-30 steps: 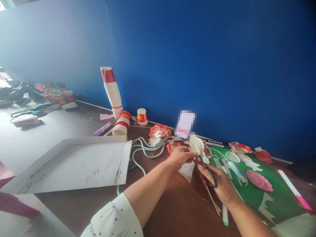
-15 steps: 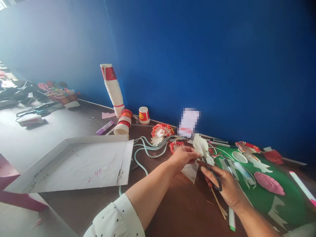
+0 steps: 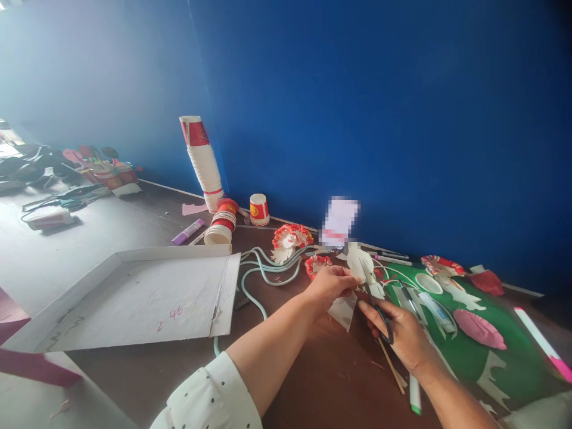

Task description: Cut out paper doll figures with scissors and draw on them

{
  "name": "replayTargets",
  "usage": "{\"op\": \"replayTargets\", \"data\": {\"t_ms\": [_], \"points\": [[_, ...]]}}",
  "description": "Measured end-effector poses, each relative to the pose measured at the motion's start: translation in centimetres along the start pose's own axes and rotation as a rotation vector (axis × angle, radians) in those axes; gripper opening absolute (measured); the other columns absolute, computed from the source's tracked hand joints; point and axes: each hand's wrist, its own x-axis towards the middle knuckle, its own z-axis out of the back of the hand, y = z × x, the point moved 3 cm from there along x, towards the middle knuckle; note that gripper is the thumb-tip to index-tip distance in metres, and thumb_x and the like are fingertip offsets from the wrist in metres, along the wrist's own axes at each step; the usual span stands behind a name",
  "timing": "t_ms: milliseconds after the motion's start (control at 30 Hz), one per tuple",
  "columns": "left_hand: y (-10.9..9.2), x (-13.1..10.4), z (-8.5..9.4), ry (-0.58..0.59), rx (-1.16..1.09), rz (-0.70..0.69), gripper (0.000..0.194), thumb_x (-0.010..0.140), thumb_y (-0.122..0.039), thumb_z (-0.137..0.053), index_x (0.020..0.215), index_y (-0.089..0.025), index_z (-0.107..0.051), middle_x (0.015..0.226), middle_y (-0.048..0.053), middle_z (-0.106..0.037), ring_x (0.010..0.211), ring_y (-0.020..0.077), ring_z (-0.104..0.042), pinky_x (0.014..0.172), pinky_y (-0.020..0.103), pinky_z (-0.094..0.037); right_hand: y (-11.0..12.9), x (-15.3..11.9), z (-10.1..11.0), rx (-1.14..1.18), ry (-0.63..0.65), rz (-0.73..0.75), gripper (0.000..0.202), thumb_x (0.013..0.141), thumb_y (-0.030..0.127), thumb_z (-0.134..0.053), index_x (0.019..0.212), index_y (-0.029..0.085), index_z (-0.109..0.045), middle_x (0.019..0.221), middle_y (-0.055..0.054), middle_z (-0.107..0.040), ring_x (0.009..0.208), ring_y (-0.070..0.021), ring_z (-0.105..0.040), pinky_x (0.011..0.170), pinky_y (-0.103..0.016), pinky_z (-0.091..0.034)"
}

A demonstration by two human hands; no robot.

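Observation:
My left hand (image 3: 333, 287) pinches the lower edge of a white paper cutout (image 3: 360, 262) with rounded outlines. In my right hand (image 3: 402, 330) are the dark-handled scissors (image 3: 385, 322), their blades lying against the cutout beside my left fingertips. Whether the blades are parted cannot be made out. Below the hands lies a piece of white paper (image 3: 343, 311) on the brown table. A thin wooden stick (image 3: 393, 369) and a green-capped marker (image 3: 415, 396) lie beneath my right wrist.
To the left stands a shallow white cardboard tray (image 3: 134, 304). Behind it, a tall stack of paper cups (image 3: 205, 164) leans by the blue wall. A pale blue cord (image 3: 257, 268) winds mid-table. At right, a green mat (image 3: 465, 369) bears a pink oval piece (image 3: 479, 329) and paper scraps.
The view has shifted slightly, so objects at right appear a little farther left. Both hands keep their hold on the cutout and scissors, and the scissors stay at the cutout.

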Motion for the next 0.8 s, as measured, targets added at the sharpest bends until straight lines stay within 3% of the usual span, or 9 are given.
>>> {"op": "replayTargets", "data": {"t_ms": [233, 800], "points": [[0.03, -0.04, 0.07, -0.005, 0.079, 0.001, 0.043, 0.049, -0.039, -0.086, 0.066, -0.012, -0.057, 0.064, 0.001, -0.058, 0.056, 0.0062, -0.049, 0.061, 0.024, -0.038, 0.41, -0.24, -0.22, 0.057, 0.028, 0.023, 0.042, 0.079, 0.06, -0.056, 0.065, 0.02, -0.063, 0.058, 0.001, -0.056, 0.057, -0.0148, -0.052, 0.055, -0.026, -0.039], [-0.1, -0.05, 0.02, 0.015, 0.106, 0.026, 0.04, 0.048, -0.038, -0.085, 0.063, -0.012, -0.058, 0.062, 0.0, -0.057, 0.056, 0.0063, -0.048, 0.058, 0.024, -0.035, 0.85, -0.51, -0.18, -0.012, -0.017, 0.002, 0.045, 0.077, 0.063, -0.054, 0.065, 0.021, -0.063, 0.055, 0.001, -0.053, 0.054, -0.0149, -0.05, 0.052, -0.026, -0.04]]}}
